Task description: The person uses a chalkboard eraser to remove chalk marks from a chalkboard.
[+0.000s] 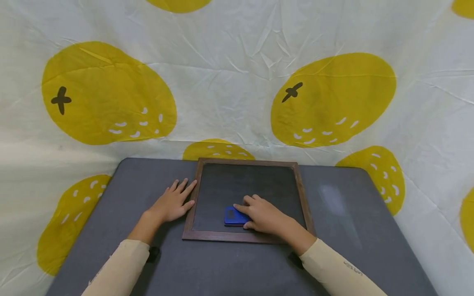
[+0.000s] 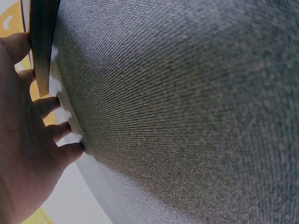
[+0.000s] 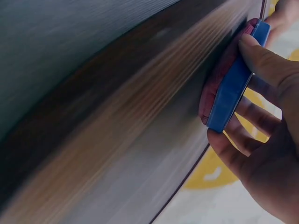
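A small blackboard [image 1: 252,185] in a brown wooden frame lies on the grey table. My right hand [image 1: 264,213] grips a blue eraser [image 1: 231,216] over the lower middle of the board. In the right wrist view the eraser's reddish felt side [image 3: 222,74] faces the board, with the thumb at one edge and fingers along its blue back. My left hand [image 1: 174,201] lies with spread, straight fingers at the frame's left side. Its thumb and index fingertip touch the wooden frame [image 2: 42,51], and the other fingers reach over the table beside it.
The grey table [image 1: 344,255] extends on both sides of the board and toward me. Behind it hangs a white cloth [image 1: 226,98] with large yellow fruit prints. Dark straps [image 1: 153,255] sit under the beige sleeves [image 1: 118,267] at the wrists.
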{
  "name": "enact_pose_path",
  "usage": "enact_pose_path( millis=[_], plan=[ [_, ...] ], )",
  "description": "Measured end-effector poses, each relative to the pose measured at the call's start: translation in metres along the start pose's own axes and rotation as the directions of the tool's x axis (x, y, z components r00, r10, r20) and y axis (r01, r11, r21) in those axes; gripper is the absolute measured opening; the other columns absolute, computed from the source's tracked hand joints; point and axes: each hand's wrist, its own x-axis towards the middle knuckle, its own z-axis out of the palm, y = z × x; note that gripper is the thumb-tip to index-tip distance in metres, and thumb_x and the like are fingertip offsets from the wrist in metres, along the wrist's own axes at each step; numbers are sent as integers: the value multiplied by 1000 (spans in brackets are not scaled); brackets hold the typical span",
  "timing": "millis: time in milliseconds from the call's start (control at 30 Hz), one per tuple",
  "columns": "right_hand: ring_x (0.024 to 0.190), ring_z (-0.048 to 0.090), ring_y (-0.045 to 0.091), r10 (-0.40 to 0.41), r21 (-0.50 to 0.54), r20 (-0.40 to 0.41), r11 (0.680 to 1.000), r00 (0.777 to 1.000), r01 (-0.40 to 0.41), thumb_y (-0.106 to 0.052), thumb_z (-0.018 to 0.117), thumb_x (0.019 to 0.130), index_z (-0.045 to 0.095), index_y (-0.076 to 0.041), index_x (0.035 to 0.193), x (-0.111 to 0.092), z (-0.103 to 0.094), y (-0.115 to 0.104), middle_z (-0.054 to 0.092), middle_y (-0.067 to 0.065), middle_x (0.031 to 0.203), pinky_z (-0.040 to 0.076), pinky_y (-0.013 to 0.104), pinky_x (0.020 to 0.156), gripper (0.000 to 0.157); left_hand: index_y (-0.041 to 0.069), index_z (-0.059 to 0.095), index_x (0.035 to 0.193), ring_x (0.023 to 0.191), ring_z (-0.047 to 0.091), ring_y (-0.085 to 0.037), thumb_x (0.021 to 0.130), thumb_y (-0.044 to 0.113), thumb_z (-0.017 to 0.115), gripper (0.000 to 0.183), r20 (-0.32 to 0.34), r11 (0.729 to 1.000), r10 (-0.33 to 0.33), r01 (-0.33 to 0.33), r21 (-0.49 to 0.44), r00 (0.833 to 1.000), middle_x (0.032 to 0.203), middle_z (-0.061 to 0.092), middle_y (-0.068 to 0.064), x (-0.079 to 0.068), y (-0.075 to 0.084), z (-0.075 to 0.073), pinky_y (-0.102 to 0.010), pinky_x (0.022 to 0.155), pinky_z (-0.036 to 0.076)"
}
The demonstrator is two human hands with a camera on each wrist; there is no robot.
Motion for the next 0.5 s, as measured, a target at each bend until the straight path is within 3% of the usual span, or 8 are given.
enact_pose_path(
  millis=[267,500],
  plan=[
    [100,53,18,-4,-113,65,994,998,11,-49,69,96,49,-23,156,49,-2,-37,59,4,132,54,32,87,68,17,21,167,153,18,-56,110,45,45,68,-10,1000,-13,13,15,1000,169,23,-25,0,-1,2,-75,117,22],
    [111,56,20,6,-150,84,989,996,7,-51,68,97,48,-26,157,73,-2,-57,57,3,140,56,32,93,69,17,21,167,153,19,-57,110,45,44,68,-5,1000,-7,7,21,1000,169,23,-25,1,0,3,-76,116,23]
  ],
)
